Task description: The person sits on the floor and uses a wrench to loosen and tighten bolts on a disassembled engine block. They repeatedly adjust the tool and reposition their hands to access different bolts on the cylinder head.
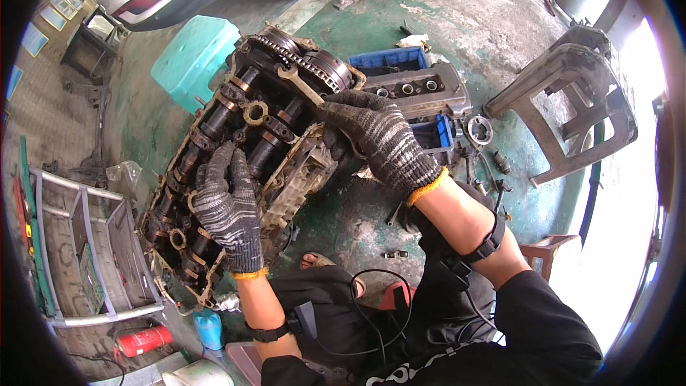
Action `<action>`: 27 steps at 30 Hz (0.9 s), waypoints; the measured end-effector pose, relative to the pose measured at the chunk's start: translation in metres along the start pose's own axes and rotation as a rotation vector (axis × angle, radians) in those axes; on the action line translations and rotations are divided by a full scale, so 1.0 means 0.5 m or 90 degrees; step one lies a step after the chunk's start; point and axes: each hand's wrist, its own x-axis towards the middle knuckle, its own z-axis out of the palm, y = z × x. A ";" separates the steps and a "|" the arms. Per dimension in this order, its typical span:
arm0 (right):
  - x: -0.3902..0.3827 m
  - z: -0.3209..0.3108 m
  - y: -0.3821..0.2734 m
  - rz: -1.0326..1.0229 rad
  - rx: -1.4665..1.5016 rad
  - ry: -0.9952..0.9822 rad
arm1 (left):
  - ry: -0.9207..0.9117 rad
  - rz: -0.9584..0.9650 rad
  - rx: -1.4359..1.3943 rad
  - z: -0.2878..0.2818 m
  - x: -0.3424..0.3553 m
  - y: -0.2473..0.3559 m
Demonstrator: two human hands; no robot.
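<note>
In front of me sits an oily engine cylinder head (193,164) with two dark camshafts, tilted from lower left to upper right. A timing chain (296,61) runs round the sprockets (327,70) at its far end. My right hand (379,136), in a striped grey knit glove, grips an open-end wrench (307,87). The wrench's jaw lies by the near side of the chain, against the right camshaft's end. My left hand (230,211), gloved alike, rests on the middle of the cylinder head with its fingers stretched along the camshafts. Its fingertips are partly hidden among the parts.
Beyond the engine lie a valve cover (421,89), blue crates (389,59) and loose parts. A turquoise box (194,61) touches the far left side. A plastic stool (572,93) stands right; a metal frame (93,257) and fire extinguisher (144,342) are left. A cable (357,300) hangs over my lap.
</note>
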 end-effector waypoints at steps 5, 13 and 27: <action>0.010 0.014 0.018 0.026 -0.009 0.001 | 0.039 0.004 -0.009 -0.002 0.000 0.007; 0.011 0.044 0.044 0.000 0.009 0.039 | 0.012 0.021 0.022 -0.007 0.002 0.011; 0.026 0.102 0.118 -0.136 -0.024 -0.013 | 0.053 0.029 -0.009 -0.012 -0.001 0.014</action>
